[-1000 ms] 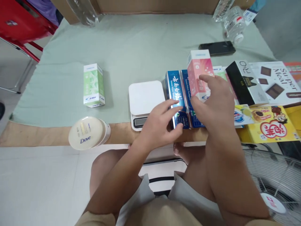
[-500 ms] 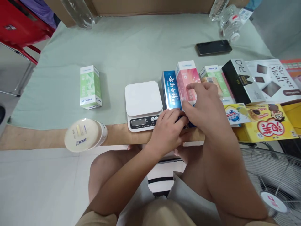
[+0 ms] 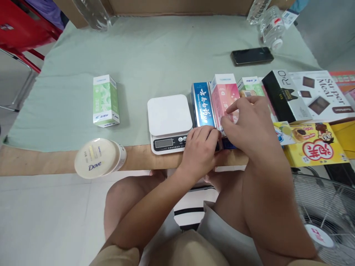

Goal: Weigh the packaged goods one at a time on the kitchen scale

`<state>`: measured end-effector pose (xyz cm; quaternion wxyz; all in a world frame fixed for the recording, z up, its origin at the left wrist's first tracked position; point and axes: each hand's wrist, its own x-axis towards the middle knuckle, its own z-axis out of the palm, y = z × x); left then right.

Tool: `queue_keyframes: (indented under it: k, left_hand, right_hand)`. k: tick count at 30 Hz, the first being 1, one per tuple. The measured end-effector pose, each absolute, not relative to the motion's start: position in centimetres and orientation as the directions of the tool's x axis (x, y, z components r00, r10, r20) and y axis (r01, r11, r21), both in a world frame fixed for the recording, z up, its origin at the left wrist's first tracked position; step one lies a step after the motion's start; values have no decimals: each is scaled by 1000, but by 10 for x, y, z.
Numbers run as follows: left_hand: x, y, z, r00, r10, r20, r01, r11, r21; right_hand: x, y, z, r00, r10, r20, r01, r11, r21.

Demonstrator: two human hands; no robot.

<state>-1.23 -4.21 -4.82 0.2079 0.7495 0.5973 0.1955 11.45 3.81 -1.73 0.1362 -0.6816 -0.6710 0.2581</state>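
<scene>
Blue box [image 3: 203, 105] partly hidden by left hand [image 3: 200, 147]

1. The blue box [image 3: 203, 105] with white lettering is lying lengthwise, roughly twelve to six o'clock.
2. The pink-and-white box [image 3: 225, 96] is sitting at its three o'clock.
3. A second blue box [image 3: 229, 143] is peeking out at pink's six o'clock, mostly hidden.

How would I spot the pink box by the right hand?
On the green-topped table, find the white scale near the front edge. Right of it is a blue box, and right of that the pink box, by the right hand. Its pink face and white far end set it apart from the blue box and the green box farther right.
</scene>
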Motion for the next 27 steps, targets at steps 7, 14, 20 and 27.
queue_keyframes:
  k: [7,14,20,27]
  left_hand:
    - [-10,-42,-49,177,983,42,797,-168,580]
    - [-10,-41,-56,160,985,69,782,-169,600]
    - [-8,-41,-57,140,987,76,760,-156,630]
    - [-36,-29,-8,64,992,106,622,-122,774]
  right_hand:
    - [126,42,-1,-97,937,-337,870,-85,-486]
    - [135,38,3,-166,916,-365,905,-5,-425]
    - [133,38,8,-88,909,-408,911,-92,-402]
    - [113,28,25,-225,974,-13,722,157,-674]
